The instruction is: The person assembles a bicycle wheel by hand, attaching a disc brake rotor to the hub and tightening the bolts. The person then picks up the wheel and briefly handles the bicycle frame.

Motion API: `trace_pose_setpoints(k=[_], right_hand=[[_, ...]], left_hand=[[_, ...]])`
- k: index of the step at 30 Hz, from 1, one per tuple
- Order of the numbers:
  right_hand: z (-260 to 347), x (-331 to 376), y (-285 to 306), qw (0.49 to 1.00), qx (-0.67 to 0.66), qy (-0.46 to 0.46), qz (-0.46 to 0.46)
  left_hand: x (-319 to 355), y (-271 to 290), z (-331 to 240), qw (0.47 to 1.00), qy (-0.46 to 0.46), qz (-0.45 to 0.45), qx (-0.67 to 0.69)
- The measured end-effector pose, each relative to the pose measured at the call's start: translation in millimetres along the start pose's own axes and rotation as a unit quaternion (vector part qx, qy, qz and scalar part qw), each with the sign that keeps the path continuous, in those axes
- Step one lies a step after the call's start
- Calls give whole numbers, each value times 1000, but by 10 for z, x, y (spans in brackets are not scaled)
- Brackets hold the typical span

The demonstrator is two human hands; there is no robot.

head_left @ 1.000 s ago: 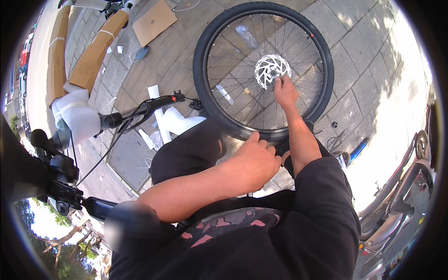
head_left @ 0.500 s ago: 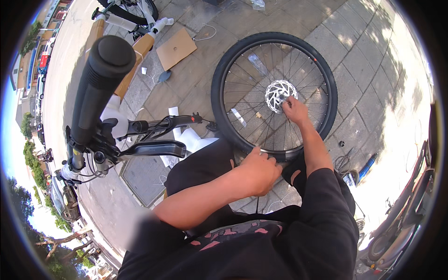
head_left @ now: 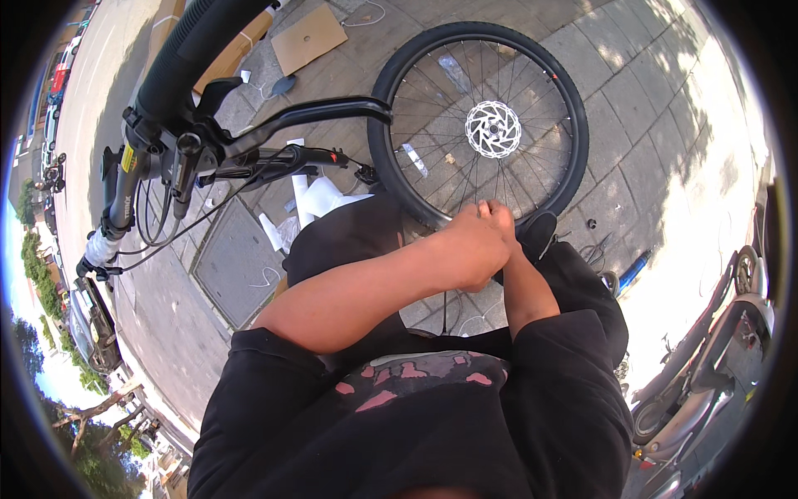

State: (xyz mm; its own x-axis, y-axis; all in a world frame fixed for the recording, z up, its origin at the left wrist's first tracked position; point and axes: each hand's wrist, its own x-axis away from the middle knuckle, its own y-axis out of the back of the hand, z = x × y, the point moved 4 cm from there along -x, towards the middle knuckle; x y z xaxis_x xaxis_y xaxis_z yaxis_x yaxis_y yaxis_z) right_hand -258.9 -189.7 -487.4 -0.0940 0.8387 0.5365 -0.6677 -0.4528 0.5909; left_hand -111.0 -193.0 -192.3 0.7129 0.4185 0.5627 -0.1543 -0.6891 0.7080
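My left hand (head_left: 471, 248) is closed and pressed up against my right hand (head_left: 499, 219), just over the near edge of a bicycle wheel (head_left: 577, 158). The right hand's fingers are bent and partly covered by the left; whatever lies between the hands is hidden. The wheel has a black tyre, thin dark spokes and a silver disc brake rotor (head_left: 478, 143) facing up at its hub. Neither hand touches the rotor. To the left, a bicycle handlebar (head_left: 125, 191) with a black grip (head_left: 187, 62) and a brake lever (head_left: 320, 110) reaches toward the wheel's left side.
A flat cardboard piece (head_left: 307, 40) lies beyond the handlebar. White wrapping (head_left: 324, 198) is bunched by my left knee. A blue tool (head_left: 635, 271) and a small black part (head_left: 591, 224) lie on the paving to the right. A parked scooter (head_left: 706, 366) stands at far right.
My right hand has left the hub and come back to meet my left hand at the wheel's near edge. The view has shifted, and the handlebar looks closer to the wheel.
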Motion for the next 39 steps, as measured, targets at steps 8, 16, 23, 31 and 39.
trace_pose_setpoints(k=[8, 16, 23, 31, 39], right_hand=[[-422, 1047, -768, 984, -50, -152, 81], [-319, 1080, -666, 992, 3, -125, 20], [-74, 832, -650, 994, 57, -91, 20], [45, 653, -751, 991, 102, -72, 58], [462, 741, -596, 994, 83, 0, 77]], left_hand=[[320, -159, -70, 997, 0, 47, 56], [480, -336, -165, 998, -9, 34, 54], [382, -425, -193, 998, 15, -61, 3], [483, -304, -31, 993, 25, -101, 60], [-19, -556, -11, 982, 90, -81, 142]])
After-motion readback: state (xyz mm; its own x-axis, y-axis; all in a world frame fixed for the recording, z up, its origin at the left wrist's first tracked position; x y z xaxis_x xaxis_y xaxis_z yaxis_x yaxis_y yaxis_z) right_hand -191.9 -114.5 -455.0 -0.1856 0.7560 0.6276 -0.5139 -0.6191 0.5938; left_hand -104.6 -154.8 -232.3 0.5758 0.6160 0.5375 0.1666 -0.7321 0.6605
